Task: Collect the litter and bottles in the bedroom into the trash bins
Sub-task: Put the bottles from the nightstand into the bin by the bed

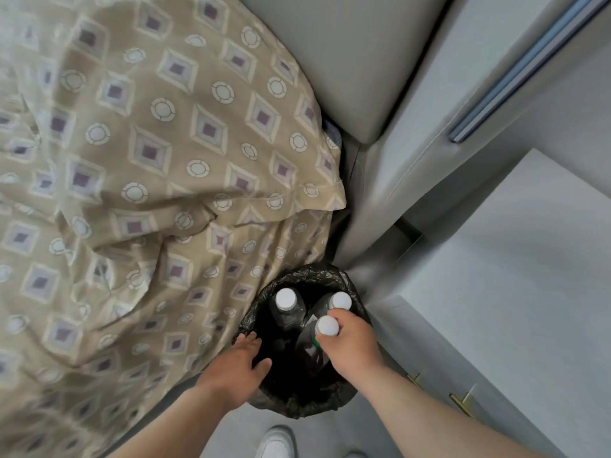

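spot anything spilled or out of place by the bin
Nothing stands out: the bin holds two capped bottles, the right hand grips a third bottle inside it, the left hand rests on its rim. The duvet is rumpled.

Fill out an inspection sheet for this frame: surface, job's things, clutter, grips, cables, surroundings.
Surface: grey floor; the trash bin stands on it between bed and nightstand.
Job's things: three white-capped bottles, caps up, in the black-lined bin: far-left bottle, far-right bottle, near bottle.
Clutter: nothing seen.
Grips: right hand holds the near bottle just below its cap; left hand rests on the bin's rim, fingers fairly straight.
Cables: nothing seen.
Surroundings: patterned bedding, grey padded headboard, white nightstand, white shoe.
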{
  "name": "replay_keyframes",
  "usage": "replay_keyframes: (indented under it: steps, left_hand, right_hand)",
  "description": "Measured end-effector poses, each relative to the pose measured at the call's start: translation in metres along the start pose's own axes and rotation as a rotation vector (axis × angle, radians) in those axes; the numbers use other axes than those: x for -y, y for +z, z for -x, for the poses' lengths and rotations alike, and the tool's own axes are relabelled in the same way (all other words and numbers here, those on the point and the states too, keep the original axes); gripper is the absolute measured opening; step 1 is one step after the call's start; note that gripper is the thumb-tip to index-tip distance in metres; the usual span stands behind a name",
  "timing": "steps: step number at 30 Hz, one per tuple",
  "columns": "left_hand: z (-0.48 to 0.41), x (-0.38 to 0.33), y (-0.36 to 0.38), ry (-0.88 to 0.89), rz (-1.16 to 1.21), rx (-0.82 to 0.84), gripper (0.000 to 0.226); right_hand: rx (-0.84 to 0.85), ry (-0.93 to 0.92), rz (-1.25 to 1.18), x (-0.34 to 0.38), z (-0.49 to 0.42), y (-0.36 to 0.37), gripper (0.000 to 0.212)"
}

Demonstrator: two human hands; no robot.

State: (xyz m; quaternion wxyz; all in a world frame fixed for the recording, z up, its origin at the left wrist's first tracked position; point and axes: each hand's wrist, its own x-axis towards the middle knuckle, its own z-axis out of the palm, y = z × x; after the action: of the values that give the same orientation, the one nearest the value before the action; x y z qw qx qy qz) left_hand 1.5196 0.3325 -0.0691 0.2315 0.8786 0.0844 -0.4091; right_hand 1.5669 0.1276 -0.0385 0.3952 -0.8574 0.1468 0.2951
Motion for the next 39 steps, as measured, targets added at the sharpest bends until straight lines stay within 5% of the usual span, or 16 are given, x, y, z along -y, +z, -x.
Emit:
replay_keyframes:
  steps: [5,14,19,26,33,37,39]
  left_hand:
    - [0.001,-0.002,-0.001,-0.024,0.095,0.001,0.065]
    - [0.025,-0.026,-0.02,0.005,0.203,-0.003,0.066]
    - [0.075,-0.12,-0.048,0.296,0.259,-0.212,0.059]
    - [0.089,-0.297,-0.057,0.626,-0.123,-0.38,0.086]
    - [0.064,-0.352,-0.027,0.357,-0.533,-0.106,0.115]
    - [0.063,-0.359,-0.022,0.31,-0.585,-0.117,0.119]
    - [0.061,-0.363,-0.021,0.29,-0.607,-0.115,0.121]
  right_hand:
    - [0.116,0.086,0.107,-0.01,-0.022,0.017,0.016]
    - [0.168,0.036,-0.222,0.032,0.033,-0.032,0.042]
    - [0.112,-0.04,-0.462,0.049,0.115,-0.119,0.028]
    - [-0.418,-0.188,-0.69,0.055,0.184,-0.296,0.028]
    - [-0.937,-0.382,-0.765,0.036,0.252,-0.406,0.02]
    - [-1.247,-0.176,-0.657,0.001,0.252,-0.442,0.011]
    - [-1.218,-0.034,-0.593,-0.017,0.242,-0.451,0.017]
